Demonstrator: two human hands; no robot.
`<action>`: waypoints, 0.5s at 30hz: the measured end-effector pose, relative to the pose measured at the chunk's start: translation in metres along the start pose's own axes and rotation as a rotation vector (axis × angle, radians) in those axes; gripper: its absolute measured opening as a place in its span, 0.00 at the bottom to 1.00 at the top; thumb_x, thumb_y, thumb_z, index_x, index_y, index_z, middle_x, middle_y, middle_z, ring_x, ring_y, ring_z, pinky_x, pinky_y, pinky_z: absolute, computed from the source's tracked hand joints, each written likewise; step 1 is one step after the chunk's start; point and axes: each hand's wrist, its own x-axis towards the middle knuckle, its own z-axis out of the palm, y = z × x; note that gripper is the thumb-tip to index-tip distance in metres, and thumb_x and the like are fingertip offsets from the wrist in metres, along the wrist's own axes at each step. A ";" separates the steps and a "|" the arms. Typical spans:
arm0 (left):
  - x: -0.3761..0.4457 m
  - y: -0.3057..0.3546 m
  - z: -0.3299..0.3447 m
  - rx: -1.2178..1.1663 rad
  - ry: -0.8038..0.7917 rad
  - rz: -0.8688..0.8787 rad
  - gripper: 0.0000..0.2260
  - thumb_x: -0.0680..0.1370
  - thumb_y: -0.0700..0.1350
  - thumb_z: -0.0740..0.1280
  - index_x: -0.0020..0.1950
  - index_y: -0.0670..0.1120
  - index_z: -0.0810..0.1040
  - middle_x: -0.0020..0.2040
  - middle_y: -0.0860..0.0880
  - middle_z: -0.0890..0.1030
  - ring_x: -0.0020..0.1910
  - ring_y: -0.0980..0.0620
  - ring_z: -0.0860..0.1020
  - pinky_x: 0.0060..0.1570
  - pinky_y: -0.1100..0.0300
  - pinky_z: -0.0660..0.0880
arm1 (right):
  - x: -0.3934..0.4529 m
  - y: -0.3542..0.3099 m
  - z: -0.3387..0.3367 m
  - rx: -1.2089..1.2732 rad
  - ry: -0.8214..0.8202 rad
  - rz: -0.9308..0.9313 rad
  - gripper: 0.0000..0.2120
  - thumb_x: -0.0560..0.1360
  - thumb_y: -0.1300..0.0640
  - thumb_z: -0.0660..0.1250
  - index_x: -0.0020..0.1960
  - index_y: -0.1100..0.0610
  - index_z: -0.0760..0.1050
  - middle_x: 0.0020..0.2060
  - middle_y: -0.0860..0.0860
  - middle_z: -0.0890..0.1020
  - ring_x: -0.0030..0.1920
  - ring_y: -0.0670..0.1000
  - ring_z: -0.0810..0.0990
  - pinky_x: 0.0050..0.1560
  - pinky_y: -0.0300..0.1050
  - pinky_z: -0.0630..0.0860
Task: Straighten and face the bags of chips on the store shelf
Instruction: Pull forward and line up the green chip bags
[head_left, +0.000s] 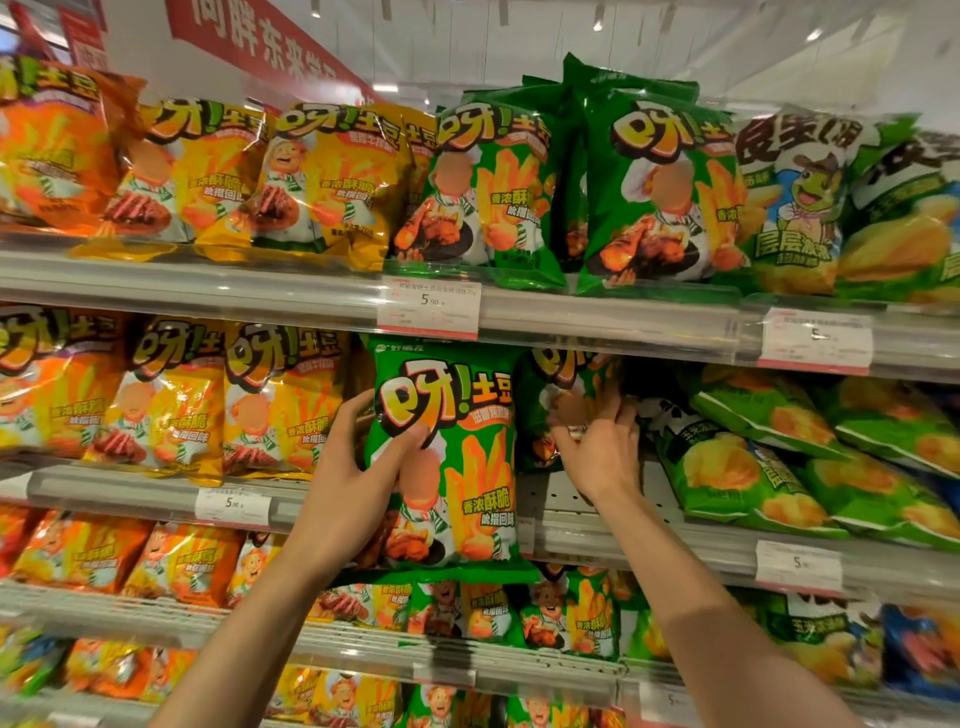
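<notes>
A green chip bag (467, 431) stands upright in front of the second shelf (613, 540), its printed face toward me. My left hand (353, 467) grips its left edge, thumb across the front. A second green bag (556, 400) sits further back on that shelf, partly in shadow. My right hand (597, 441) reaches in to it, fingers closed on its front. To the right, green-and-white chip bags (737, 467) lie tipped over and slanted.
Yellow bags (280, 395) and orange bags (52, 384) stand in rows to the left. The top shelf holds more green bags (660, 192). Price tags (428, 306) hang on the shelf rails. Lower shelves carry smaller bags (467, 608).
</notes>
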 end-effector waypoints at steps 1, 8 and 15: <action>-0.001 0.000 0.001 0.005 0.001 0.008 0.25 0.76 0.54 0.70 0.71 0.56 0.69 0.63 0.60 0.77 0.58 0.70 0.76 0.44 0.73 0.77 | 0.001 0.003 -0.002 0.014 -0.020 0.004 0.45 0.74 0.38 0.68 0.79 0.58 0.50 0.73 0.63 0.62 0.72 0.66 0.63 0.68 0.58 0.67; -0.017 -0.008 0.029 -0.013 0.032 0.009 0.28 0.74 0.61 0.70 0.72 0.60 0.67 0.62 0.66 0.76 0.61 0.67 0.75 0.58 0.59 0.76 | -0.031 0.006 -0.039 0.237 0.027 -0.055 0.34 0.76 0.39 0.66 0.75 0.57 0.63 0.68 0.56 0.71 0.69 0.56 0.70 0.67 0.49 0.69; -0.009 -0.003 0.087 0.032 0.001 0.076 0.25 0.76 0.59 0.70 0.71 0.60 0.67 0.63 0.66 0.74 0.63 0.71 0.71 0.58 0.68 0.70 | -0.084 -0.005 -0.064 0.637 -0.262 -0.008 0.30 0.71 0.28 0.64 0.69 0.37 0.65 0.57 0.31 0.76 0.59 0.36 0.77 0.63 0.45 0.74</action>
